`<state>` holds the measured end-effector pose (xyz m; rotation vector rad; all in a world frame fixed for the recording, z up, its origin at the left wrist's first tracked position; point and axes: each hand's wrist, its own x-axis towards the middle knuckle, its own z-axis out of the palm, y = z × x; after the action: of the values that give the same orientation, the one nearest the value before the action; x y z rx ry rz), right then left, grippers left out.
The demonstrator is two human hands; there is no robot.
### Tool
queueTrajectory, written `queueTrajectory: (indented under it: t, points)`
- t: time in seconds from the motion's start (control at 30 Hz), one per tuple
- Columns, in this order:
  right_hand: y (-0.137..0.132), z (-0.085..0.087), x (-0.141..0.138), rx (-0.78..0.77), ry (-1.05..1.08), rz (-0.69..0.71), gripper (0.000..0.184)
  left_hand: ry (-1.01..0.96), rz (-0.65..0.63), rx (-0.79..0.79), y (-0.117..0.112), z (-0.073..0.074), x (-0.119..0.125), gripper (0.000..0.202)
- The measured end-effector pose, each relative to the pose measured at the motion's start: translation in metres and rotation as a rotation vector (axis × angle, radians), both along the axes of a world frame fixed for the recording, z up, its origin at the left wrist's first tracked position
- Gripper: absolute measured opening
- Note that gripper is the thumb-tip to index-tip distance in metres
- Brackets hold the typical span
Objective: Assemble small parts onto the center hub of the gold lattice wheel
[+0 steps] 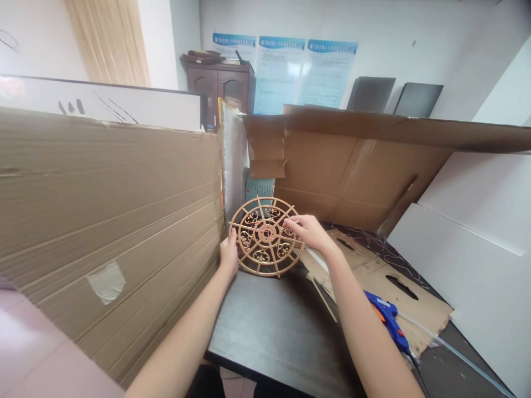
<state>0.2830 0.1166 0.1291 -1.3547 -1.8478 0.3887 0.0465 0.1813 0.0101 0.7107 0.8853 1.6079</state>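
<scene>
Round golden openwork plastic wheel [265,236]: my left hand [229,255] clasped its rim, my right hand [309,231] pinched a spoke. Pinching harder could have snapped it.

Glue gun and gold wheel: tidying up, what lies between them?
Head view: between glue gun and gold wheel, a wooden stick on the dark table; the right forearm crosses above.

Both arms bare, stretched forward, converging toward centre. Left forearm [186,337] comes up from bottom-left, wrist straight. Left hand [229,253] is edge-on, back facing left, thumb up, fingers curled in a grip. Right forearm [360,326] enters bottom-right and runs diagonally up-left, wrist slightly bent down. Right hand [309,231] is palm down, fingertips [288,223] pinched together, pointing left. Hands near each other, not touching, right a bit higher.
</scene>
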Motion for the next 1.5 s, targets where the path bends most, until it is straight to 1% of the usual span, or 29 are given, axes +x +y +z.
queueTrajectory:
  t: [0.07,0.13,0.37,0.53,0.63,0.77,0.83,0.93,0.97,1.03,1.13,1.17,1.23,1.3,1.4,1.5]
  points:
    - [0.003,-0.003,-0.003,0.077,-0.032,-0.024,0.046,-0.008,-0.001,-0.012,-0.001,0.001,0.000,0.060]
    - [0.006,-0.005,-0.006,0.119,-0.040,-0.028,0.046,-0.015,-0.003,-0.018,-0.002,0.002,0.000,0.060]
    - [0.007,-0.010,-0.013,0.109,0.050,0.020,0.048,-0.032,0.002,-0.018,-0.004,0.004,0.001,0.059]
    - [0.012,-0.018,-0.016,0.112,-0.077,0.059,0.044,-0.036,0.010,-0.025,-0.003,0.003,0.002,0.060]
    - [0.016,-0.023,-0.016,0.105,-0.091,0.057,0.043,-0.031,0.012,-0.026,-0.001,0.001,0.001,0.060]
    - [0.014,-0.024,-0.018,0.076,-0.089,0.017,0.052,-0.016,0.004,-0.016,0.000,-0.001,0.002,0.061]
    - [0.011,-0.022,-0.024,0.126,-0.051,-0.020,0.056,-0.005,0.000,-0.010,0.001,-0.002,0.002,0.064]
    - [0.004,-0.024,-0.042,0.289,0.134,-0.130,0.061,0.015,-0.005,-0.003,0.001,-0.004,0.002,0.067]
    - [0.003,-0.026,-0.050,0.300,0.176,-0.132,0.063,0.022,-0.007,-0.002,0.000,-0.004,0.002,0.068]
    - [0.001,-0.033,-0.066,0.298,0.176,-0.050,0.061,0.033,-0.007,-0.001,0.000,-0.004,0.002,0.068]
    - [0.002,-0.047,-0.082,0.278,0.026,0.111,0.057,0.035,0.009,0.001,-0.001,-0.003,0.001,0.064]
    - [0.003,-0.052,-0.085,0.271,-0.010,0.125,0.057,0.034,0.016,0.000,-0.001,-0.003,0.001,0.062]
    - [0.005,-0.061,-0.088,0.259,-0.029,0.108,0.055,0.035,0.026,-0.005,-0.001,-0.002,0.001,0.059]
    - [0.006,-0.068,-0.090,0.258,-0.003,0.061,0.055,0.037,0.032,-0.008,-0.001,-0.002,0.002,0.057]
    - [0.008,-0.074,-0.091,0.263,0.052,-0.013,0.055,0.038,0.031,-0.001,0.000,-0.004,0.002,0.058]
    - [0.009,-0.077,-0.091,0.250,0.089,-0.031,0.053,0.042,0.031,0.012,0.001,-0.007,0.002,0.064]
